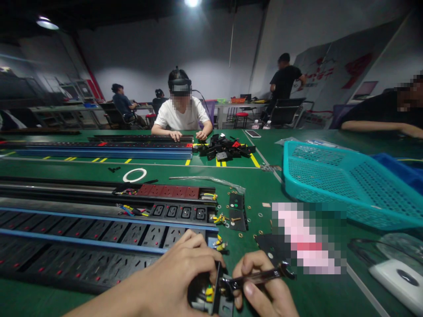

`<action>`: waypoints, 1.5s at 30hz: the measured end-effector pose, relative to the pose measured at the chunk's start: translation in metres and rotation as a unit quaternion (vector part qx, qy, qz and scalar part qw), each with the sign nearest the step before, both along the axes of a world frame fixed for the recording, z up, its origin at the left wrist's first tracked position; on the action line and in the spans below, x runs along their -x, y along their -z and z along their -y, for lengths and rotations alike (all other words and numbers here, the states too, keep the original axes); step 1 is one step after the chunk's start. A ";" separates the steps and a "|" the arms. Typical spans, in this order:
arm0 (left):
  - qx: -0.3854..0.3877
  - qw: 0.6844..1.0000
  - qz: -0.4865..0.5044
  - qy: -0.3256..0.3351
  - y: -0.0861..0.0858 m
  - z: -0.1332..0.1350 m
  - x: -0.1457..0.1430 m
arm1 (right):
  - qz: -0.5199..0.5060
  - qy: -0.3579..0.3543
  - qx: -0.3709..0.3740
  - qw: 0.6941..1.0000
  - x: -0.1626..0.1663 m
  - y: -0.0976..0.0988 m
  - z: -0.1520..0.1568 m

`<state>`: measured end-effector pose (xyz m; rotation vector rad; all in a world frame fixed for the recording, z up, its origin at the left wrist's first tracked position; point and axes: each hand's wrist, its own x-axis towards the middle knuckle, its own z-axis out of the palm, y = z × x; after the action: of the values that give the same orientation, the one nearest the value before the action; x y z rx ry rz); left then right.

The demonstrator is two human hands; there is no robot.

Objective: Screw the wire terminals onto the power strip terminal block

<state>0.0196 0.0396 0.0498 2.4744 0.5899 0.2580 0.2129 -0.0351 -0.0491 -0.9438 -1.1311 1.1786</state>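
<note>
My left hand (180,268) is closed around a black end piece (216,288) with yellow-green wires (209,293) behind it, at the bottom middle of the head view. In my right hand (264,293) is a shiny combination wrench (259,278), pinched between thumb and fingers. One end of the wrench meets the end piece; the contact point is partly hidden. The open jaw points right. Beside my left hand lie long black power strips (99,264) with socket rows and blue edges. Yellow-green wires (220,219) stick out of neighbouring strips.
Black end plates (238,220), brass nuts and washers are scattered ahead of my hands. A teal basket (330,207) stands at right, near a white device (399,279). Across the table a person in a white shirt (181,114) sits by a pile of black parts (226,149).
</note>
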 end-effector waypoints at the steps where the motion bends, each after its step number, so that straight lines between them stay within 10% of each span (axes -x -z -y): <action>1: 0.002 1.000 -0.001 0.001 0.000 0.000 0.000 | -0.008 -0.004 0.005 1.000 -0.001 -0.001 0.000; 33: -0.001 1.000 -0.002 0.001 0.000 0.000 0.000 | -0.043 0.056 0.063 0.996 -0.002 -0.018 -0.009; 39: -0.003 1.000 -0.001 -0.005 0.001 0.001 0.000 | 0.083 0.076 -0.119 0.986 -0.008 -0.001 -0.011; 45: 0.001 1.000 -0.009 -0.001 0.000 0.000 0.000 | 0.273 0.013 -0.419 0.866 -0.021 -0.024 -0.021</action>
<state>0.0198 0.0392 0.0499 2.4772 0.6010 0.2368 0.2342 -0.0142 -0.0251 -0.5881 -1.8607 0.2744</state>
